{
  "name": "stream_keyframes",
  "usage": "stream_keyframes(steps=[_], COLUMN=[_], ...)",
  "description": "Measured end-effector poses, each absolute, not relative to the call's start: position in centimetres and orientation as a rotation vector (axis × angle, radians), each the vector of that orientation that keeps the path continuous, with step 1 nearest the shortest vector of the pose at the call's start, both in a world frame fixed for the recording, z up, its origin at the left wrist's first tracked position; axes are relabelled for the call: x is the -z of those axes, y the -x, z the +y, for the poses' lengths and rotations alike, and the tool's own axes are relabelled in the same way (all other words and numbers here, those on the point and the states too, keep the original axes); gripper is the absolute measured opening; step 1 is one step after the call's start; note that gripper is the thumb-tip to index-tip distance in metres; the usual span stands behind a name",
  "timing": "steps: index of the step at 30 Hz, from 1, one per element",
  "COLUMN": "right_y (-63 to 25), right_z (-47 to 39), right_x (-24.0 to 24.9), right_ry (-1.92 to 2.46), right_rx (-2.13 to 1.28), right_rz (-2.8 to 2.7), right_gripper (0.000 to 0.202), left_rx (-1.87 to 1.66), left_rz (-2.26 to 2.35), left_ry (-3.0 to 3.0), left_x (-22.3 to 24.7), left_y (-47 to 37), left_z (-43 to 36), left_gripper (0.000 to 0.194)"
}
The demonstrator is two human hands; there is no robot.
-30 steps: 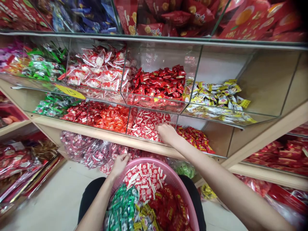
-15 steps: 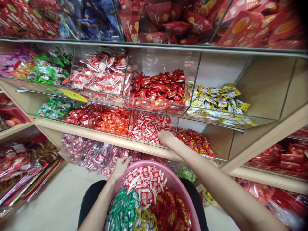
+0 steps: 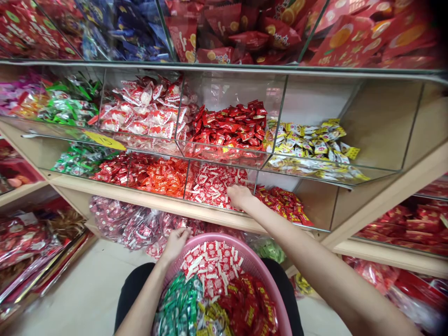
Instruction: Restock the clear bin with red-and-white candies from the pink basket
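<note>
We have the pink basket between our knees, probably for steadiness, our left hand curled at its rim, our right hand among red-and-white sweets on the lower shelf, but what either grips, we cannot tell.

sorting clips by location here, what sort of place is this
Probably a candy shop or a store's loose-candy section: clear-fronted bins of wrapped candies grouped by kind, a yellow tag marked 15, and a pink basket holding several kinds.
</note>
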State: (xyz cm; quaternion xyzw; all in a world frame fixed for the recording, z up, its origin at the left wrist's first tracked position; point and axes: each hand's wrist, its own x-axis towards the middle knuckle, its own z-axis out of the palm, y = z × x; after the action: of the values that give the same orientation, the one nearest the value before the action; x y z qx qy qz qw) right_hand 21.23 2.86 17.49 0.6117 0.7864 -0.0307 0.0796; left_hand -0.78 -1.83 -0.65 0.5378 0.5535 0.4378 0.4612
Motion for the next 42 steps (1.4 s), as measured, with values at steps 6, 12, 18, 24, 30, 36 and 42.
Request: stream_keyframes(steps=[6,12,18,24,30,36,42], right_y=[-20.9,-20.7,-19.7,-18.9,-18.8,-19.0,-19.3], right_z=[-2.0,-6.9,-8.9,-9.4,-9.7,-10.0,-7.2], right_x=[-19.2,-11.9,-6.4,-4.7,-4.2,-6.4,-14.1], right_ry=[-1.743,-1.358,-1.318,-1.4,-1.422,-1.377,-1.428], right_rx=[-0.12,0.279,0.29,0.308,0.3,0.284,0.097], right_rz=[2.725,2.895,2.715,2.723,2.683,2.73,2.99], right_gripper=[0.024,0.02,0.031,0.035,0.034,0.036,0.019], left_rx=[-1.07,-1.082,-1.093,-1.089,-1.083,-1.075,-1.092], left_rz=[1.362,1.383,1.352,1.373,1.384,1.381,1.371], left_ry=[-1.373,-1.425,-1.382,-1.364,-1.37,-1.379,-1.413], left_x=[0.8,1.0,1.4,1.2,0.8,1.1,0.5], left_y=[0.8,0.8,0.9,0.8,0.8,0.9,0.7], left_z=[-1.8,-1.7,-1.7,-1.7,-1.7,-1.7,-1.8], left_gripper=[0.036,0.033,0.032,0.034,0.035,0.036,0.035])
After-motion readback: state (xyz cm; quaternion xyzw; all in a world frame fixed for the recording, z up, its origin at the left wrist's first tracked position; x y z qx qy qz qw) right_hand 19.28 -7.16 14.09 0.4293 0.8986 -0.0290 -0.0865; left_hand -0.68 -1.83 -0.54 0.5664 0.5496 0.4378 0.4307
